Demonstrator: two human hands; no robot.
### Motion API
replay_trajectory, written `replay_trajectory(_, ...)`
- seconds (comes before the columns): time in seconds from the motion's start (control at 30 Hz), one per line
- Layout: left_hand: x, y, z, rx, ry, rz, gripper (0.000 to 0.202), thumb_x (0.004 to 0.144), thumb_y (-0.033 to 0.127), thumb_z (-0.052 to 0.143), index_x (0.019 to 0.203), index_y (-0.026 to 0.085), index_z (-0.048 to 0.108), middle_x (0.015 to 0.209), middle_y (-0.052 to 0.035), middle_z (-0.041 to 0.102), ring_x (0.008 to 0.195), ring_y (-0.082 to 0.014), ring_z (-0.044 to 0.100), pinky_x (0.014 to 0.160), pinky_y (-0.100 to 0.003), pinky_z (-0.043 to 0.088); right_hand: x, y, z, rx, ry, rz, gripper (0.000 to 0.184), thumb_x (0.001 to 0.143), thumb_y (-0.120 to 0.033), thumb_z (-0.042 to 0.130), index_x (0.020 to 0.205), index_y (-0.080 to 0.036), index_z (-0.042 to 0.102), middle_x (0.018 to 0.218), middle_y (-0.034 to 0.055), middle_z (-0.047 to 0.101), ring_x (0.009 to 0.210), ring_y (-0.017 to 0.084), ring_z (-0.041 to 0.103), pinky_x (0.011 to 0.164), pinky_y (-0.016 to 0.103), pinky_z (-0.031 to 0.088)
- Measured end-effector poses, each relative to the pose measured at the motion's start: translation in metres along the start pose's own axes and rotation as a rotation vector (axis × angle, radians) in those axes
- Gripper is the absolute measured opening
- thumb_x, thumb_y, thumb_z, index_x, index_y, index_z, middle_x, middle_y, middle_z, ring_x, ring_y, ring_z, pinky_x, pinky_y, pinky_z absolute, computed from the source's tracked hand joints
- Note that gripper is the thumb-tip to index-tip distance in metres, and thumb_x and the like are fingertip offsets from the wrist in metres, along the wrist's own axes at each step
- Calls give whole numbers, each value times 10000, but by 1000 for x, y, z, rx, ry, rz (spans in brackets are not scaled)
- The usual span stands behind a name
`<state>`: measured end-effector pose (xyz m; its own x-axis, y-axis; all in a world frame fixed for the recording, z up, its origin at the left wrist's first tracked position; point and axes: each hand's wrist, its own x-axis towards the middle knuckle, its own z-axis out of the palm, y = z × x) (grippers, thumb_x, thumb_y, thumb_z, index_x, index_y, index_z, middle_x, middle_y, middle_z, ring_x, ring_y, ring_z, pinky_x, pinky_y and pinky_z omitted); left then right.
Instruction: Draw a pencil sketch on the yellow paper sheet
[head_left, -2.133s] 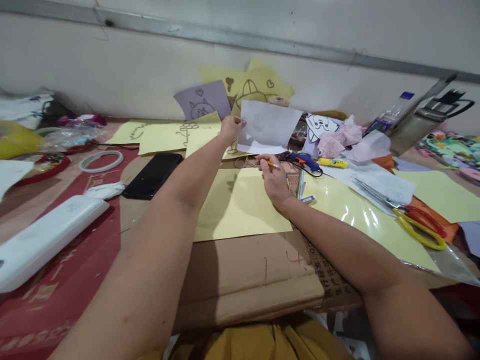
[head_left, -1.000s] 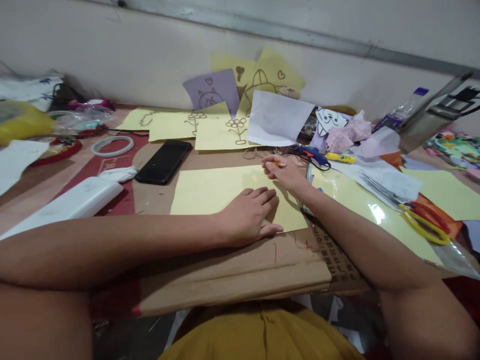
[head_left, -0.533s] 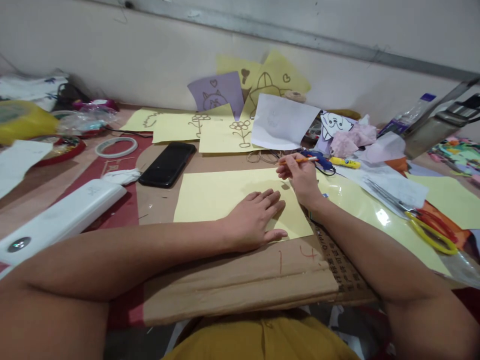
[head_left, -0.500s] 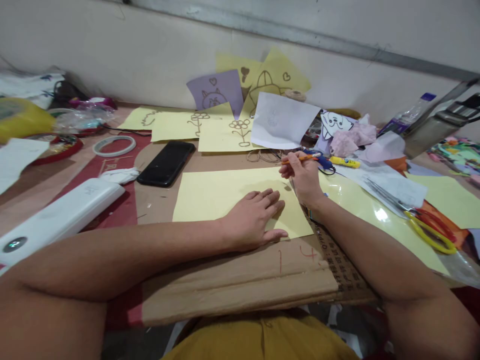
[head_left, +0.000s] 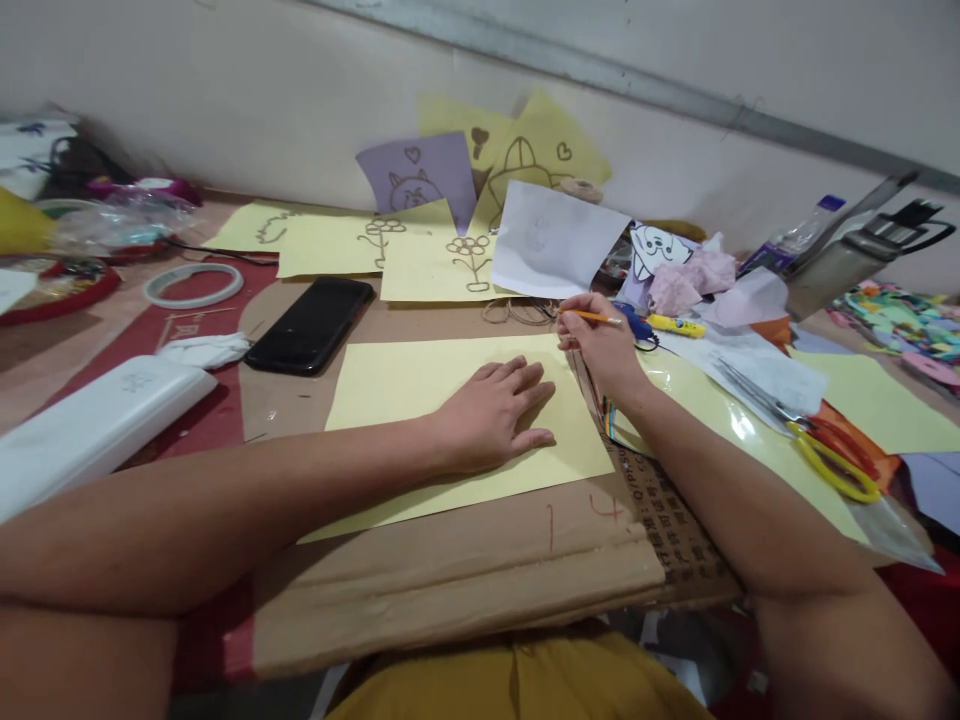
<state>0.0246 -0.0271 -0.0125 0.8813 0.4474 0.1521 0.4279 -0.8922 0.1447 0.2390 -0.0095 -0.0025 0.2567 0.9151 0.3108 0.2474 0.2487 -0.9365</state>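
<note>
A blank pale yellow sheet (head_left: pixel 405 390) lies on a flattened cardboard sheet (head_left: pixel 465 560) in front of me. My left hand (head_left: pixel 491 410) rests flat on the yellow sheet, fingers stretched out. At the sheet's far right corner, my right hand (head_left: pixel 596 345) pinches an orange pencil (head_left: pixel 596 318), which points to the right. A white paper (head_left: pixel 551 240) with a faint sketch leans just behind.
A black phone (head_left: pixel 309 324) lies left of the sheet, with a white case (head_left: pixel 90 425) and a tape ring (head_left: pixel 193 284) further left. Drawn yellow and purple papers (head_left: pixel 420 175) stand at the wall. Yellow-handled scissors (head_left: pixel 825 455), a glue gun (head_left: pixel 637 322) and loose papers crowd the right.
My left hand let go of the white paper, came back and settled flat on the yellow sheet. The right hand turned the pencil and stayed at the far right corner.
</note>
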Motion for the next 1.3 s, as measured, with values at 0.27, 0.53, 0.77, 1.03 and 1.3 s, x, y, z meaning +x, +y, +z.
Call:
replay_trajectory(0.27, -3, 1, -2, 7, -11, -16, 648, 1019, 652, 462, 1491, 212, 534, 1613, -135, 486, 1527, -363, 389, 1197, -503, 345, -9, -4, 14, 66, -101, 96, 496, 861, -709, 673, 881, -223, 575, 713, -27, 662, 546, 98, 636, 487, 216, 547)
replay_trajectory(0.53, -6, 3, -7, -34, 36, -13, 640, 992, 598, 560, 1460, 162, 539, 1560, -139, 537, 1471, -346, 448, 1201, -500, 335, -12, 4, 12, 55, -130, 72, 388, 859, -587, 734, 969, -246, 586, 854, -21, 680, 718, 118, 695, 567, 224, 592)
replay_trajectory(0.77, -5, 1, -1, -57, 3, -64, 869, 973, 777, 444, 1526, 108, 461, 1621, -185, 458, 1541, -355, 361, 1243, -501, 278, -27, 21, 14, -6, -153, 57, 232, 925, -431, 698, 978, -250, 564, 855, -31, 660, 700, 102, 658, 607, 236, 561)
replay_trajectory(1.03, -6, -1, 2, -74, -15, -72, 866, 979, 777, 428, 1528, 107, 463, 1650, -185, 421, 1575, -347, 315, 1268, -498, 262, -25, 10, 9, -259, -110, -108, 186, 971, -390, 633, 885, -236, 576, 818, -17, 642, 759, 134, 633, 698, 301, 524)
replay_trajectory(1.3, -4, -1, 3, -40, 17, -37, 862, 991, 756, 427, 1522, 79, 468, 1611, -199, 463, 1531, -373, 375, 1245, -504, 300, -23, 8, 9, -326, -162, -84, 214, 990, -419, 569, 876, -238, 563, 780, -9, 675, 703, 144, 621, 675, 306, 489)
